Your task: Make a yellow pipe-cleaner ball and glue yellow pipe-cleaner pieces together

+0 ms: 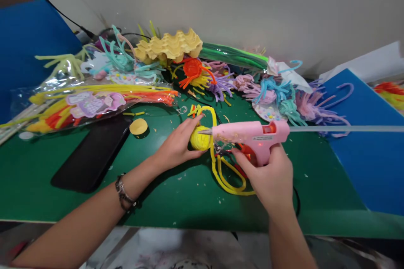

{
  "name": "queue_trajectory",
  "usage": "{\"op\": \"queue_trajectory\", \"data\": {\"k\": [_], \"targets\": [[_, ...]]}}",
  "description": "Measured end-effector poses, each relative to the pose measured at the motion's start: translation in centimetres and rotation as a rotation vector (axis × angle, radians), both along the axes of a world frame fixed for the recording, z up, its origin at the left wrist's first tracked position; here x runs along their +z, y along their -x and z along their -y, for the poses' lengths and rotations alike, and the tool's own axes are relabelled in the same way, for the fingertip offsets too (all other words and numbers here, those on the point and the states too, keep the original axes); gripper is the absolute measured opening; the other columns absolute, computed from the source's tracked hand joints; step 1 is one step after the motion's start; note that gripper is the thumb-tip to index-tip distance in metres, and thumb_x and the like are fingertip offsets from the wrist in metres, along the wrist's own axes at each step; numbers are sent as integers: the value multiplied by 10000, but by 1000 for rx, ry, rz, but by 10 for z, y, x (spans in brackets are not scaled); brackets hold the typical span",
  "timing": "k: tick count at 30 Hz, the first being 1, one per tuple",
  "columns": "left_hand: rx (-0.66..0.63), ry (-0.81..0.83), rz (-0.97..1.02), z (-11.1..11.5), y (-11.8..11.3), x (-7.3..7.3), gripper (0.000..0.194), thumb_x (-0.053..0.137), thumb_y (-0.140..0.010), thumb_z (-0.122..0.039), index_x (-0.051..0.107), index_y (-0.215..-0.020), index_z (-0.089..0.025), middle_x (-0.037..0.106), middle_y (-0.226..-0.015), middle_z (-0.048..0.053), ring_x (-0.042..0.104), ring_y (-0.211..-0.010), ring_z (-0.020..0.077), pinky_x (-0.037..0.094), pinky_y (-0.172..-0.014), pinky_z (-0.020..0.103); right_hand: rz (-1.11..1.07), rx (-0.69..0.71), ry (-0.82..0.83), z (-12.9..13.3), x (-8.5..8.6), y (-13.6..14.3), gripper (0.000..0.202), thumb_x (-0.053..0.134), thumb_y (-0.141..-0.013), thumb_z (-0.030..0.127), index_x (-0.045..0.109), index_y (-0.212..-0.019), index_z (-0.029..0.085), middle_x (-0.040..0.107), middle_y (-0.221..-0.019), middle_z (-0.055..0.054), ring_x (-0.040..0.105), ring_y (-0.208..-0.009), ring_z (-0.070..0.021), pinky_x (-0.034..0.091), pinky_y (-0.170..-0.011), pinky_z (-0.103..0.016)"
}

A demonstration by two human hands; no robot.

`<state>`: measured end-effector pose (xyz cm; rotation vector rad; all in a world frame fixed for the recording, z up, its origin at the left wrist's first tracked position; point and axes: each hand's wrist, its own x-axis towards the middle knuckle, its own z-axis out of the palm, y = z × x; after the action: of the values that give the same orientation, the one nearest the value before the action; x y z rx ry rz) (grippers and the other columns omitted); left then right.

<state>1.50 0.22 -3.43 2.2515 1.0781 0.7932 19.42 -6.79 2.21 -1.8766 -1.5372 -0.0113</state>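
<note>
A small yellow ball [199,138] of wound pipe cleaner is held between the thumb and fingers of my left hand [179,141]. My right hand [273,174] is wrapped round the grip of a pink glue gun [238,131]. The gun's metal nozzle points left and lies over the ball, seemingly touching it. A clear glue stick [344,128] sticks out of the gun's back end. From the ball a long yellow pipe cleaner [217,176] runs down and loops on the green table between my hands. Tools under the gun are partly hidden.
A black phone [91,153] and a round yellow disc [138,126] lie left. Behind are a bag of yellow and orange pipe cleaners [104,105], an egg carton piece [170,46] and several pipe-cleaner figures [192,69]. A blue board [362,134] is at the right.
</note>
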Motion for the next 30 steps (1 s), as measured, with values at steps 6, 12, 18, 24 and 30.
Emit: {"op": "queue_trajectory", "data": {"k": [6, 12, 18, 24, 30], "targets": [[16, 23, 95, 0, -2, 4, 846, 652, -643, -274, 187, -1345, -197, 493, -1117, 92, 492, -1005, 226, 408, -868, 335, 103, -72, 11, -5, 4, -16, 235, 604, -588, 384, 484, -660, 195, 468, -457, 32, 440, -380, -128, 319, -368, -233], [-42, 51, 189, 1, -2, 3, 884, 677, -626, -314, 184, -1355, -227, 496, -1097, 76, 504, -962, 204, 414, -857, 317, 179, -57, 11, -4, 7, -23, 220, 593, -602, 372, 494, -681, 192, 454, -448, 36, 428, -373, -125, 298, -366, -235], [-120, 152, 287, 1, 1, -2, 903, 694, -601, -377, 218, -1351, -214, 498, -1147, 85, 512, -973, 214, 402, -889, 336, 228, -2, 39, 0, 9, -24, 174, 567, -615, 339, 490, -675, 194, 409, -426, 56, 382, -356, -108, 276, -366, -228], [-110, 308, 324, 3, 1, 3, 913, 705, -581, -383, 245, -1345, -187, 532, -1124, 96, 529, -991, 236, 397, -913, 371, 303, -36, 48, 0, 9, -26, 173, 548, -614, 355, 489, -663, 201, 408, -445, 44, 377, -386, -117, 269, -391, -237], [-139, 308, 341, 4, 0, 6, 899, 712, -585, -376, 264, -1341, -193, 434, -1301, 104, 433, -1160, 262, 350, -974, 353, 263, -23, 74, -2, 9, -24, 169, 539, -616, 346, 495, -689, 200, 408, -435, 46, 367, -372, -117, 273, -387, -237]]}}
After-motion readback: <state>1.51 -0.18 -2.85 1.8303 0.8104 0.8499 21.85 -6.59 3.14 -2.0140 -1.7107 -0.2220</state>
